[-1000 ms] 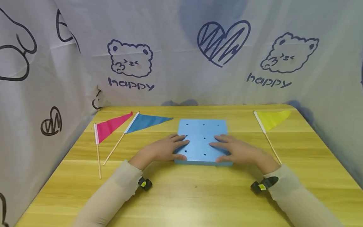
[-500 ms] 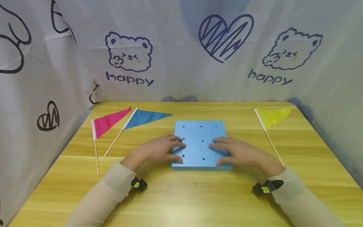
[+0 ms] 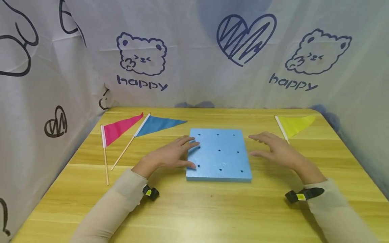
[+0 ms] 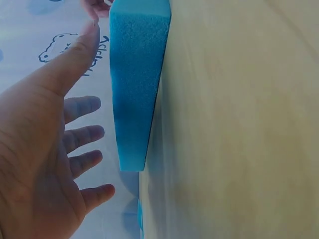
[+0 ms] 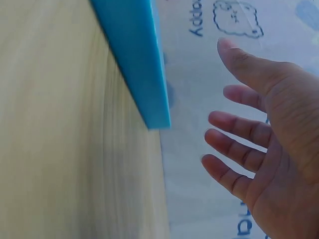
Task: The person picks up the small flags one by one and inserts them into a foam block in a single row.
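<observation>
A flat light-blue foam board (image 3: 209,158) with several small holes in its top lies on the table, squared toward the person. My left hand (image 3: 170,153) hovers over the board's left edge, fingers spread and holding nothing. In the left wrist view its fingers stand apart from the foam's side (image 4: 137,89). Off the board's right side, my right hand (image 3: 278,148) is raised with loosely bent fingers and holds nothing. The right wrist view has a gap between its fingertips and the board (image 5: 142,64). A yellow pennant flag (image 3: 294,125) lies beyond this hand, which hides the lower part of its stick.
On the left of the table lie a pink pennant flag (image 3: 118,130) and a blue pennant flag (image 3: 158,125), both on thin wooden sticks. A white curtain (image 3: 194,60) with bear and heart drawings stands behind the wooden table (image 3: 206,212).
The board has slid a little toward the person. My right hand has come off it and moved right. The left hand's fingers have lifted from its surface. The flags stay put.
</observation>
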Demonstrator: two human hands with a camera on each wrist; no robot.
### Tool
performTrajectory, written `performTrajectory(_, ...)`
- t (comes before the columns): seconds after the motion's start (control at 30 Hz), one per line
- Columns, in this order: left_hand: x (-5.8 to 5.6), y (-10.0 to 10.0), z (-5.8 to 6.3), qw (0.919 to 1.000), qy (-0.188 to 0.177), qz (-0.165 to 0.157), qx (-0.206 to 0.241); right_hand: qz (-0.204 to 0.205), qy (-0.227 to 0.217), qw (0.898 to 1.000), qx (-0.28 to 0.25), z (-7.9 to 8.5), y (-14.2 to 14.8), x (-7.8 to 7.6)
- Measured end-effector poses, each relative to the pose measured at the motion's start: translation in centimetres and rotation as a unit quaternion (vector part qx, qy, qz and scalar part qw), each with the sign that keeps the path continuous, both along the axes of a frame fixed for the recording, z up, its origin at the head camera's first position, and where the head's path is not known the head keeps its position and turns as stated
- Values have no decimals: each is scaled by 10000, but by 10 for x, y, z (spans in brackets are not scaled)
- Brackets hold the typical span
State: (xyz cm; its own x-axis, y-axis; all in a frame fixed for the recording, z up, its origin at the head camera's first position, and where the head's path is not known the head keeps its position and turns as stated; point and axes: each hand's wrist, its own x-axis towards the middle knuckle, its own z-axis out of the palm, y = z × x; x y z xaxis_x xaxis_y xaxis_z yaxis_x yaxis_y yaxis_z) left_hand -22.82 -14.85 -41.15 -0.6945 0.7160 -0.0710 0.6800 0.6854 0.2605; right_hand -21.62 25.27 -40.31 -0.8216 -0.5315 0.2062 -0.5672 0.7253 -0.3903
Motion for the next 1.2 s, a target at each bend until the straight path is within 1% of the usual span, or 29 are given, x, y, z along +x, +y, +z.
performTrajectory(0.23, 1, -1, -2, 9993, -289, 184, -151, -390, -288, 9987, -154, -3, 29, 4)
performTrajectory(0.33, 1, -1, -2, 9990, -322, 206, -213, -558, -448, 9973, -143, -8, 42, 5)
performTrajectory(0.47, 1, -1, -2, 9987, -293, 268, -328, -769, -657, 9946, -222, -14, 60, 2)
performTrajectory(0.63, 1, 0, -2, 9978, -365, 316, -462, -965, -964, 9899, -386, -16, 82, -1)
performTrajectory(0.77, 1, -1, -1, 9968, -448, 372, -550, -1145, -1197, 9857, -320, -16, 96, -2)
performTrajectory(0.93, 2, -2, 0, 9960, -472, 448, -611, -1149, -1208, 9854, -345, -19, 107, -7)
performTrajectory(1.2, 3, -2, 0, 9965, -459, 457, -533, -1171, -1234, 9845, -424, -29, 121, -11)
